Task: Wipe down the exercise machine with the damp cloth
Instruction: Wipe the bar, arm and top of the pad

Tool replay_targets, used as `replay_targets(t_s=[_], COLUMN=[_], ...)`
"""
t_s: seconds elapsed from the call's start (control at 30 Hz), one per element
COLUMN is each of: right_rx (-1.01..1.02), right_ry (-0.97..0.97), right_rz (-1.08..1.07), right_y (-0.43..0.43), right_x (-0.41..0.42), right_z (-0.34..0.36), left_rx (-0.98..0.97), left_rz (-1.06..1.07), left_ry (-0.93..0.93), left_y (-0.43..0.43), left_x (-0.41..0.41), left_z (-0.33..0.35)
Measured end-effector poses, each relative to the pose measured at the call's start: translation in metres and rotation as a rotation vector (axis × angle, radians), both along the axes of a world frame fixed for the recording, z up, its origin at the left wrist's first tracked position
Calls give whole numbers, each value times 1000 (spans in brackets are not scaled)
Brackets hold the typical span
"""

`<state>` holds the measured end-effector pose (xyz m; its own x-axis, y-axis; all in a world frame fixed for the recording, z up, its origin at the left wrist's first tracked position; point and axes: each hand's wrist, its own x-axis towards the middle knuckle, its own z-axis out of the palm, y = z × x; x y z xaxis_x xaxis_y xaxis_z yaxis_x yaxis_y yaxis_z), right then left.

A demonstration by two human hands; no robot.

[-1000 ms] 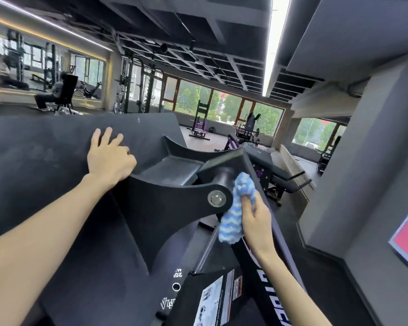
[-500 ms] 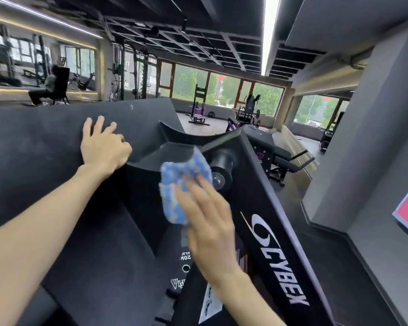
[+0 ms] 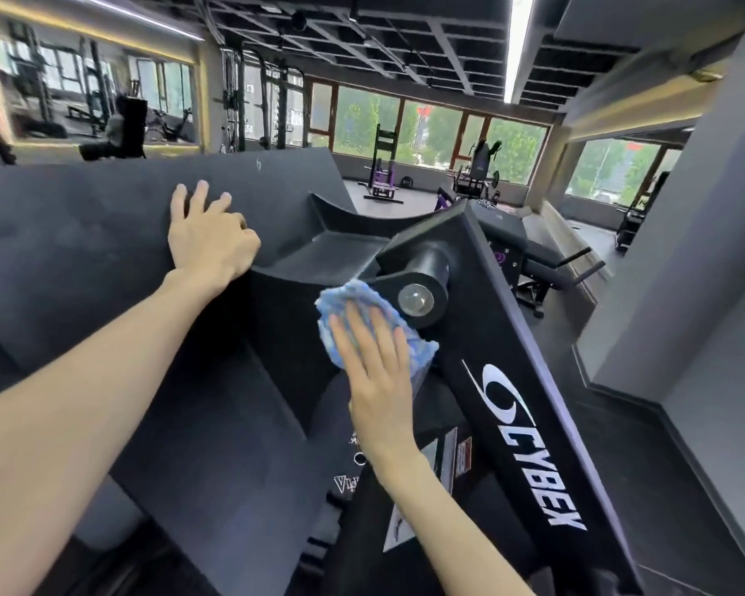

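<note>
I am looking down at the exercise machine (image 3: 508, 406), a big black thing with white letters on its sloped arm. My landmark is the round silver bolt (image 3: 414, 298) on the machine's pivot.

The damp cloth (image 3: 353, 301), blue and white, sits just left of the bolt, pressed flat on the black bracket. My right hand (image 3: 377, 372) lies on top of it with straight fingers, pushing it down, not squeezing it. My left hand (image 3: 209, 240) is far left of the bolt and a bit higher. It rests on the wide black pad (image 3: 74, 234), fingers spread and bent a little, holding nothing.

I think the job is in the middle. The cloth is working near the bolt now. The long arm with the letters, below and right of the bolt, likely needs wiping too.

I cannot see wet marks, so I cannot tell which parts are clean. My hand hides most of the cloth. The stickers under my wrist are too blurry to read. The bottom of the machine is cut off.
</note>
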<state>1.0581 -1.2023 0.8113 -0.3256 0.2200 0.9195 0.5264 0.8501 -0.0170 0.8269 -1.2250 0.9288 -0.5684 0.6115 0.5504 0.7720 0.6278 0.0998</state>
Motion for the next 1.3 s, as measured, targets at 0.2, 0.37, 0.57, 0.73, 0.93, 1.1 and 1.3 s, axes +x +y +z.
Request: replay_targets(t_s=[0.2,0.37,0.57,0.73,0.93,1.1,1.3], right_rx=[-147,-1171,-1494,-1501,-1445,-1537,-1525], right_ry=[-349,623,910,318,40,-44,-46], right_rz=[288,251,852,495,544,444,417], right_y=[-14,-25,-16,-30,-40,7,45], right_x=[-12,-6,-23,-25,-21,-38,-45], right_z=[-79,-62,-30,-66,-93,-88,-72], left_rx=[-11,9,13,-9,272,583,700], left_rz=[0,-18,-34,-100,-233,-290,-291], left_ry=[23,36,49,51,82,-37,191], left_y=[-1,-1,-1,-6,-10,3,14], left_x=[-1,-1,-3,0,14,48,34], left_z=[-1,-1,-2,-2,-15,-45,-55])
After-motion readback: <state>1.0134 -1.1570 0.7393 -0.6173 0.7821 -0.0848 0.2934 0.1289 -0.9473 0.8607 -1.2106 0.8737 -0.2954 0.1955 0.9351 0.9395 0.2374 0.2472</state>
